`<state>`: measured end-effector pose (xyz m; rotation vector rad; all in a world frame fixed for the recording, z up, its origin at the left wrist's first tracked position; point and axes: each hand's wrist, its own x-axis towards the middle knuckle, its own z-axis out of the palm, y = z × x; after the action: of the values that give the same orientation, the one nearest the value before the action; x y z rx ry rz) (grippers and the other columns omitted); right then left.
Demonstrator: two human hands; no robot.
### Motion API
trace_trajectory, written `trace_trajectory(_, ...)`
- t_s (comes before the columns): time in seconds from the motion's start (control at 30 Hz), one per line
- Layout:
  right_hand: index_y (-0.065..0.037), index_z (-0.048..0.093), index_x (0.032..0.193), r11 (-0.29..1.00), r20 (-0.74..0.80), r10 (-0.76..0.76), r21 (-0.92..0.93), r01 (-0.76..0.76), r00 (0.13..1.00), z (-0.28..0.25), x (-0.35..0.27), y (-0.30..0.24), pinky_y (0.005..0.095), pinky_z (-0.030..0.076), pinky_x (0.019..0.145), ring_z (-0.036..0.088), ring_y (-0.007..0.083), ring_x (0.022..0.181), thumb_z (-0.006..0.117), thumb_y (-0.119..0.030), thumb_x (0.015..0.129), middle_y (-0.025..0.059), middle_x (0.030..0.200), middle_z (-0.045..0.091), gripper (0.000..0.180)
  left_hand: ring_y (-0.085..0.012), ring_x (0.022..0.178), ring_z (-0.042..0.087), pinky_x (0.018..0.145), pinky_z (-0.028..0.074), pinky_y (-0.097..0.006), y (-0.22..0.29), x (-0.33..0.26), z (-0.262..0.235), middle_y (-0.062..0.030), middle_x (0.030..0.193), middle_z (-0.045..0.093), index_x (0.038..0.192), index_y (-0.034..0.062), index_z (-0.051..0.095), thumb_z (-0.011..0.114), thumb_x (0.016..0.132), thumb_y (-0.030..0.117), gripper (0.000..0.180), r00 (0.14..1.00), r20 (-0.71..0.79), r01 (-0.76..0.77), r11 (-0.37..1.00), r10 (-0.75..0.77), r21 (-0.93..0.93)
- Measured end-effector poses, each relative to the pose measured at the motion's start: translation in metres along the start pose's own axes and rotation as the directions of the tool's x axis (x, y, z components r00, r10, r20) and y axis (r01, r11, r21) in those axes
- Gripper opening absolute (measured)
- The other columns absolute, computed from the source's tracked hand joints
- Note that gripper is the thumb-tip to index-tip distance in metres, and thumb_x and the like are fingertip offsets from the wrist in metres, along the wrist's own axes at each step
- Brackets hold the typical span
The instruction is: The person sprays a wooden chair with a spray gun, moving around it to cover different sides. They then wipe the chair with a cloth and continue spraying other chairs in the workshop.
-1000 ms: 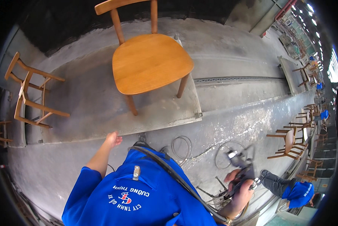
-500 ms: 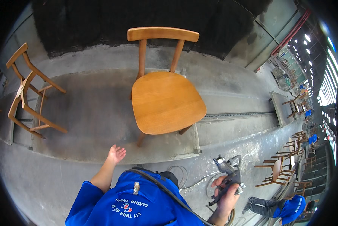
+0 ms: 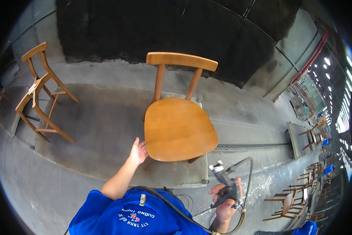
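A wooden chair (image 3: 180,129) with a rounded orange-brown seat and a curved back rail stands in front of me on a low grey platform (image 3: 101,113). My left hand (image 3: 138,152) is at the seat's near left edge, palm up and fingers apart; whether it touches the wood I cannot tell. In my right hand (image 3: 225,203) is a spray gun (image 3: 227,182), its metal nozzle end tilted up and to the left, near the chair's front right. A dark hose runs from the gun.
To the left stands a seatless chair frame (image 3: 42,90). A dark-stained wall (image 3: 152,27) rises behind the platform. A chain track (image 3: 254,146) runs right toward another platform. Several chairs (image 3: 287,203) stand at the right, and a person in blue (image 3: 310,228) is at the lower right.
My left hand has moved right and up to the seat's edge. The spray gun has shifted slightly left. My view has tilted, so the chairs sit lower in the picture.
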<state>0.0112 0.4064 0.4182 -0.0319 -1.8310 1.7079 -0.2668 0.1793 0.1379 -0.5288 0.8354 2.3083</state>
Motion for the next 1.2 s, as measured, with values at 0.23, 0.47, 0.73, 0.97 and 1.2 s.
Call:
trace_trajectory(0.23,-0.013,0.038,0.153,0.997,0.044,-0.076,0.036,0.075,0.996,-0.008,0.029,0.026,0.0233,0.042,0.048,0.056,0.0126,0.053,0.061,-0.059,0.093,0.0181,0.078,0.069,0.079,-0.0288,0.127,0.053,0.103,0.041,-0.044,-0.022,-0.004,-0.092,-0.0157,0.143,0.052,0.15,0.0074,0.036,0.039,0.102,0.057,0.069,0.896,-0.438,0.015,0.992,-0.068,-0.124)
trace_trajectory(0.47,-0.012,0.039,0.153,0.995,0.144,-0.099,0.014,0.098,0.985,-0.017,0.043,0.044,0.0223,0.043,0.049,0.054,0.009,0.053,0.06,-0.059,0.094,0.0155,0.075,0.069,0.078,-0.0324,0.111,0.063,0.087,0.05,-0.049,-0.076,-0.031,-0.215,-0.0217,0.126,0.061,0.133,0.0028,0.047,0.046,0.101,0.046,0.054,0.705,-0.688,0.346,0.93,-0.17,0.125)
trace_trajectory(0.73,-0.011,0.038,0.153,0.995,0.089,-0.077,0.067,0.071,0.993,-0.027,0.051,0.056,0.0223,0.043,0.049,0.055,0.0094,0.052,0.058,-0.059,0.095,0.0153,0.075,0.069,0.078,-0.028,0.058,0.067,0.048,0.052,-0.043,-0.099,-0.063,-0.276,-0.0199,0.083,0.071,0.105,-0.0056,0.063,0.052,0.096,0.035,0.042,0.653,-0.757,0.607,0.581,0.024,0.542)
trace_trajectory(0.97,-0.011,0.037,0.153,0.994,-0.01,-0.073,-0.085,0.072,0.997,-0.035,0.056,0.059,0.0221,0.043,0.048,0.055,0.0103,0.053,0.059,-0.061,0.093,0.0148,0.075,0.069,0.081,-0.0309,0.079,0.07,0.063,0.056,-0.045,-0.078,-0.041,-0.235,-0.0231,0.103,0.07,0.125,-0.0041,0.054,0.052,0.099,0.037,0.049,0.759,-0.651,0.48,0.667,0.011,0.57)
trace_trajectory(1.2,-0.007,0.036,0.153,0.989,-0.06,-0.054,-0.14,0.045,0.997,-0.047,0.059,0.056,0.0222,0.042,0.048,0.055,0.0097,0.055,0.057,-0.06,0.095,0.0153,0.077,0.068,0.082,-0.035,0.095,0.068,0.078,0.055,-0.047,-0.068,-0.028,-0.18,-0.0244,0.116,0.067,0.131,-0.0019,0.051,0.049,0.101,0.041,0.052,0.811,-0.584,0.435,0.683,-0.014,0.587)
